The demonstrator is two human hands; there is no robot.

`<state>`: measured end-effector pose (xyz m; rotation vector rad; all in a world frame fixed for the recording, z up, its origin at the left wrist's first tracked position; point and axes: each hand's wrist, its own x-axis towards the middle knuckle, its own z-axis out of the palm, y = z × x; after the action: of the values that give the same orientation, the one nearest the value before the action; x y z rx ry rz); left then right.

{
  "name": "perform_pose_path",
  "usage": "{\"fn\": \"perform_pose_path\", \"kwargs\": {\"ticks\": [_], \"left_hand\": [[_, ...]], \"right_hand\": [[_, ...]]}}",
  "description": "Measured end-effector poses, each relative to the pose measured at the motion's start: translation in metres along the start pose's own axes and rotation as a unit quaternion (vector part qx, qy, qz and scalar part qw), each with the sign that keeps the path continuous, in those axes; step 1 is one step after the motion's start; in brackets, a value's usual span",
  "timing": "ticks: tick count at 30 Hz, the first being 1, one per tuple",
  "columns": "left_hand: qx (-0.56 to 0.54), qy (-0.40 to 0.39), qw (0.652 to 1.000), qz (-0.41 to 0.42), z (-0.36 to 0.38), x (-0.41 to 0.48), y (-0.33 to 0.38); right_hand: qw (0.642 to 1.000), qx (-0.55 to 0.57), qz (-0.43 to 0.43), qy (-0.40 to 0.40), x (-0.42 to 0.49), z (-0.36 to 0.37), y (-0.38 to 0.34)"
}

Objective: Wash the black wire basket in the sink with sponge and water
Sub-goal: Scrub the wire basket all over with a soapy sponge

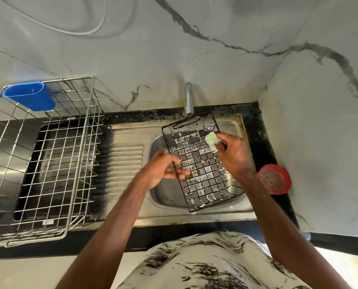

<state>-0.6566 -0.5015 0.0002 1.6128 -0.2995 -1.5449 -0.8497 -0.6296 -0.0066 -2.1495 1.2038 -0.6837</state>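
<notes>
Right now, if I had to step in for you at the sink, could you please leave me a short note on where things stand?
Left hand: holds the left rim of the black wire basket, which sits over the sink.
Right hand: grips the sponge against the basket's far right corner, just below the tap.
Done: suds show across much of the mesh.
Left: scrub the rest of the wires, then rinse. No running water is visible.
</notes>
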Motion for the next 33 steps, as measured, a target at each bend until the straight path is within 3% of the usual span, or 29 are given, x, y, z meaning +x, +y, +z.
{"fn": "perform_pose_path", "kwargs": {"ticks": [3,6,10,14,23,29,33], "left_hand": [[0.009,-0.029,0.997,-0.076,-0.012,-0.005,0.013],[0.071,-0.037,0.992,-0.102,-0.019,0.000,0.019],[0.128,-0.006,0.990,-0.063,-0.022,0.008,0.017],[0.030,0.031,0.999,-0.034,-0.021,0.012,0.010],[-0.050,0.067,0.996,0.015,-0.012,0.013,-0.009],[-0.030,0.049,0.998,0.008,-0.005,0.011,-0.009],[0.025,-0.005,1.000,-0.005,-0.021,0.014,-0.011]], "right_hand": [[0.999,0.009,-0.042,-0.021,0.003,-0.011,-0.005],[0.998,0.025,-0.046,-0.042,0.005,-0.015,-0.004],[0.996,0.052,-0.058,-0.050,0.010,-0.018,-0.003],[0.994,0.062,-0.074,-0.048,0.007,-0.016,0.001],[0.996,0.047,-0.059,-0.055,0.007,-0.019,0.008],[0.993,0.028,-0.112,-0.006,-0.001,-0.013,0.006],[0.989,0.040,-0.137,-0.030,0.002,-0.018,0.008]]}}
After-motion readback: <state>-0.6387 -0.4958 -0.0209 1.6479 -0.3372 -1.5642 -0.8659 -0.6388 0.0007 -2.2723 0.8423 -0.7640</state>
